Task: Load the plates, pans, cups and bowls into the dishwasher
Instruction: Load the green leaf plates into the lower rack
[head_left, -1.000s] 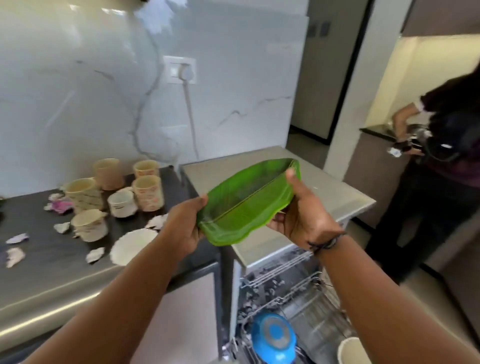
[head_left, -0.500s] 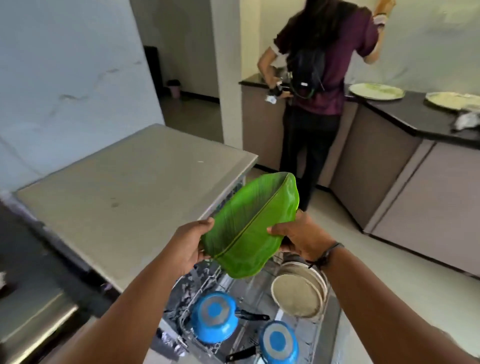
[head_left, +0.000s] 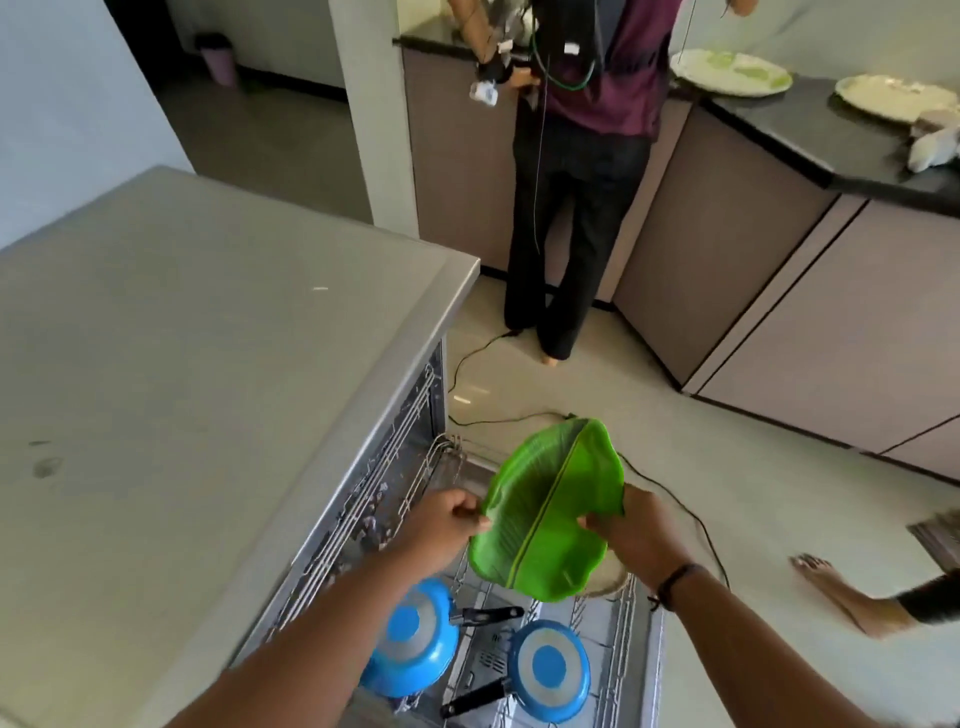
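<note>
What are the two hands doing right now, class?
Left hand: grips the left edge of the green plate.
Right hand: grips the plate's right edge.

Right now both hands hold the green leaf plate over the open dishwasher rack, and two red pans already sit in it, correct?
Not quite: the two pans in the rack are blue, not red, as the head view shows. The rest stands: the left hand and right hand hold the green leaf plate above it.
</note>
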